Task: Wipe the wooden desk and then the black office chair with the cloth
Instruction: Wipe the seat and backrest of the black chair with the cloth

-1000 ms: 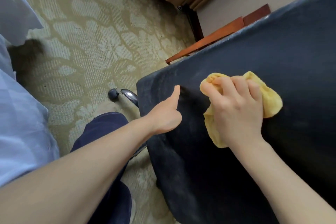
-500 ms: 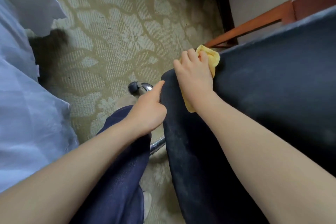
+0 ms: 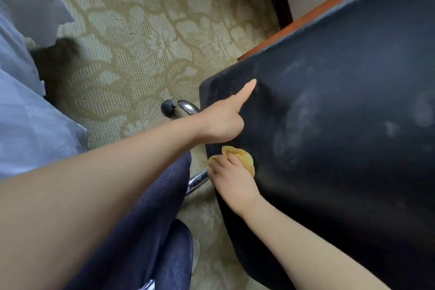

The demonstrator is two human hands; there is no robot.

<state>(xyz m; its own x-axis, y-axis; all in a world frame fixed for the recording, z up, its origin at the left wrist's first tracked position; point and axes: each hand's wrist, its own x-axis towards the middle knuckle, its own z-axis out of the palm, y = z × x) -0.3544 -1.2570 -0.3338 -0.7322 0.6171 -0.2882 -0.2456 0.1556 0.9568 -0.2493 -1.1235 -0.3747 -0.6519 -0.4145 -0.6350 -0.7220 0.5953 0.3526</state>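
Note:
The black office chair (image 3: 341, 125) fills the right half of the view, its dusty dark surface showing pale smears. My left hand (image 3: 223, 120) holds its left edge, thumb stretched across the black surface and fingers hidden behind the edge. Just below, my right hand (image 3: 233, 179) grips the bunched yellow cloth (image 3: 244, 158) and presses it against the chair near that same edge. A strip of the wooden desk (image 3: 306, 16) shows beyond the chair's upper rim.
A chrome chair leg (image 3: 186, 106) with a dark castor (image 3: 168, 107) sticks out over the patterned beige carpet (image 3: 141, 30). My dark blue trouser leg (image 3: 153, 219) stands close to the chair. White fabric (image 3: 28, 101) hangs at the left.
My right hand has carried the cloth from the chair's upper corner down its left edge, below my left hand. My left thumb now lies further onto the black surface.

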